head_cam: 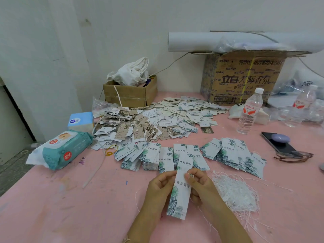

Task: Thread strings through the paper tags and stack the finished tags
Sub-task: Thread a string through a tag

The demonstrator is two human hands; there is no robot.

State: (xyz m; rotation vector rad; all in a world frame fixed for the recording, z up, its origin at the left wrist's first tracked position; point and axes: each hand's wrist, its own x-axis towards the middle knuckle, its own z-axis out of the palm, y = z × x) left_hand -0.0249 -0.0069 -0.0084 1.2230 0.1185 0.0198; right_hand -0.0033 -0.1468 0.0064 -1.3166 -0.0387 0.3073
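A long white paper tag (179, 195) with green leaf print stands upright between my hands above the pink table (70, 207). My left hand (160, 188) holds its left edge with curled fingers. My right hand (199, 183) pinches its upper right edge; whether a string is in those fingers I cannot tell. A heap of white strings (235, 192) lies just right of my right hand. Fanned rows of the same leaf tags (152, 155) (233, 155) lie beyond my hands. A big pile of mixed strung tags (150, 120) sits farther back.
At the left lie a wet-wipe pack (64, 149) and a blue tissue box (81, 121). Two cardboard boxes (129, 95) (245, 78) stand by the wall. Two water bottles (249, 111) (301, 106), a phone (278, 142) and glasses (294, 156) sit at the right.
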